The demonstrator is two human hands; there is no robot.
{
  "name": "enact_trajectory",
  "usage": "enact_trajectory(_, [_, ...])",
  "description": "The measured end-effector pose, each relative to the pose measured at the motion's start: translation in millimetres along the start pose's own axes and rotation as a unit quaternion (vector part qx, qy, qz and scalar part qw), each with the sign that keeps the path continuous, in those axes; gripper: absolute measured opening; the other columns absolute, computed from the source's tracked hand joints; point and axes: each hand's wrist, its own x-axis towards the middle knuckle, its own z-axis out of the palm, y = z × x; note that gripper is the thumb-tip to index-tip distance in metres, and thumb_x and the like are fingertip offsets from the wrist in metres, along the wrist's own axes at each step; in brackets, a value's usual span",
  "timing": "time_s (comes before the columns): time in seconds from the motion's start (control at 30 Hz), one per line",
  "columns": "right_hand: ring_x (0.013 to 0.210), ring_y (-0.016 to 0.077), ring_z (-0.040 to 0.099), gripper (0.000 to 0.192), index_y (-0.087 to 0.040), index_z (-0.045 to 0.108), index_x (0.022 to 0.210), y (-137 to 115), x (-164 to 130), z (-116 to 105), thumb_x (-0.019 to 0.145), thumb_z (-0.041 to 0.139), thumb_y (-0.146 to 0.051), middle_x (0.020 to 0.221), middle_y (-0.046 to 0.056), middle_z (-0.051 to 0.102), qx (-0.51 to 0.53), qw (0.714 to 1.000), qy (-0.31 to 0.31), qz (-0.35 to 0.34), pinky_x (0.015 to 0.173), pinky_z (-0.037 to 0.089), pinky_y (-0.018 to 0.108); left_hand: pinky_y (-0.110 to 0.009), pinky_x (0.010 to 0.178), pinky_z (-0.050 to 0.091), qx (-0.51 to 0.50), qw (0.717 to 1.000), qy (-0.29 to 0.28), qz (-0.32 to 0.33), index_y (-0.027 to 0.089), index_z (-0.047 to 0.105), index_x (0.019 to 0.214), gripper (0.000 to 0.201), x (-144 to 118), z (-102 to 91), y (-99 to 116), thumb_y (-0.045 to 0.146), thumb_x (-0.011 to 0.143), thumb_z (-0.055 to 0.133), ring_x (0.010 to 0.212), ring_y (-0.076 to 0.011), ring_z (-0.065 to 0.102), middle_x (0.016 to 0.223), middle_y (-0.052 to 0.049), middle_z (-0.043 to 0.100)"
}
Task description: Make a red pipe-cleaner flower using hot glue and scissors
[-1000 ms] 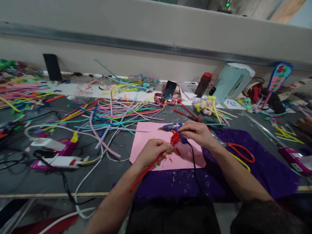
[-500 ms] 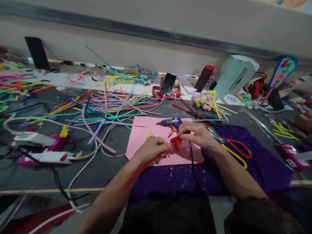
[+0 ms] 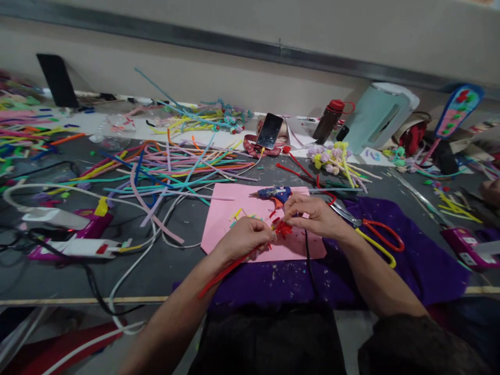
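My left hand is closed on a red pipe cleaner, whose long tail runs back under my wrist. At its front end is a bunched red pipe-cleaner piece, shaped like a small flower. My right hand pinches at the upper edge of this red bunch, its fingertips close to those of my left. Below both hands lies a pink sheet scattered with small coloured clippings. A blue glue gun rests on the sheet's far side, just beyond my right hand.
Scissors with red and yellow handles lie on a purple cloth at right. A heap of pipe cleaners covers the left middle. A phone, a bottle and a kettle stand behind. Cables trail at left.
My hands stay in nearly the same place over the pink sheet. The red bunch between them has turned slightly and shows more spread-out tips. The view has shifted a little.
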Motion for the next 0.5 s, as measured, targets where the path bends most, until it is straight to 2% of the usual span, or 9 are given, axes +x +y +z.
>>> enact_trajectory(0.23, [0.078,0.0141,0.052,0.015,-0.016,0.062,0.082,-3.5,-0.1,1.1,0.081,0.051,-0.025,0.083,0.005,0.055,-0.05,0.998,-0.023,-0.009,0.069,0.041,0.027,-0.018,0.035,0.034,0.006,1.0,-0.005,-0.001,0.012,0.058,0.06,0.018,1.1,0.4,-4.4,0.028,0.067,0.052,0.034,-0.0067,0.043,0.044,0.001,0.05])
enact_trajectory(0.5, [0.079,0.0144,0.051,0.016,-0.015,0.062,0.083,-3.4,-0.5,2.0,0.082,0.05,-0.025,0.084,0.006,0.055,-0.083,0.995,-0.048,-0.007,0.07,0.04,0.026,-0.018,0.033,0.031,-0.012,1.0,-0.002,-0.016,0.013,0.056,0.059,0.017,0.1,2.4,0.0,0.028,0.066,0.053,0.031,-0.006,0.04,0.042,0.003,0.048])
